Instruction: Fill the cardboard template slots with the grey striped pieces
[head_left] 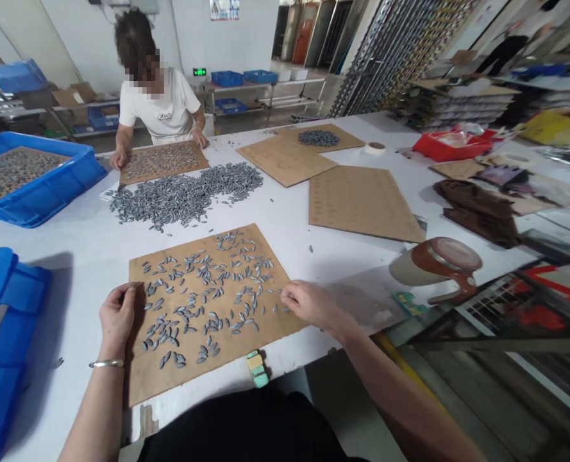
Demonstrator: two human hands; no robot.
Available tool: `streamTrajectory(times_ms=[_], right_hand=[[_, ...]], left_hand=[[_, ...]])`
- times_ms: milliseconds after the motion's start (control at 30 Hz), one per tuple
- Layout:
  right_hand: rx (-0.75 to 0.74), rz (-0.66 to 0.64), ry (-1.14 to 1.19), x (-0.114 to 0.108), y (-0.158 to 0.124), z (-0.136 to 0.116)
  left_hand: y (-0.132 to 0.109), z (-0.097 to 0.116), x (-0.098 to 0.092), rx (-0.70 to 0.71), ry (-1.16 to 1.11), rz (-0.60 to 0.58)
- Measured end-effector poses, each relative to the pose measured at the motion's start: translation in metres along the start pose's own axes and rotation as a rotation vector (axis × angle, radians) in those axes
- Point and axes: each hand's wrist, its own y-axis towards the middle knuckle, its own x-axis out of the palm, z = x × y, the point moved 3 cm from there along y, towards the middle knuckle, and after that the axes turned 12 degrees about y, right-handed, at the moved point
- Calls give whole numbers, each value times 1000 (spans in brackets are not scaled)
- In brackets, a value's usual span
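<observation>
A brown board (193,343) lies on the white table in front of me, with many small grey oval pieces (212,292) scattered across it. My left hand (117,314) is closed at the board's left edge, thumb and fingers pinched on it. At the right edge my right hand (308,300) is also closed, its curled fingers gripping the board beside a few grey pieces. Some fingertips of both hands are hidden. Beyond the board spreads a large loose pile of the same grey pieces (183,196).
Across the table a person (159,109) holds another piece-covered board (164,160). Blue bins (80,168) stand at left. Bare brown boards (356,199) lie at right, near a tilted-looking mug (436,260), a tape roll (374,148) and a red tray (451,146).
</observation>
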Motion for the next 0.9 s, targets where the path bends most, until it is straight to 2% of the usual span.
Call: streamTrajectory(times_ms=[67, 167, 233, 333, 400, 567, 700, 800, 900], right_hand=[[23, -5, 6, 2, -7, 1], [31, 75, 10, 1, -10, -4], [-46, 85, 13, 2, -9, -15], [-237, -26, 1, 11, -9, -36], [-294, -81, -42, 18, -10, -46], [-267, -68, -164, 26, -19, -49], [-250, -71, -86, 24, -27, -46], [-231, 10, -39, 24, -21, -46], [-299, 17, -49, 31, -6, -48]], left_hand=[[0, 0, 1, 5, -1, 4], [-1, 2, 0, 32, 6, 13], [-2, 5, -1, 43, 1, 14], [-5, 8, -2, 39, -11, 16], [-6, 10, -2, 38, -11, 19], [-7, 9, -2, 42, -7, 14], [-5, 6, 0, 48, 10, 10], [-5, 6, 0, 54, 19, 20], [-6, 8, -1, 60, 16, 26]])
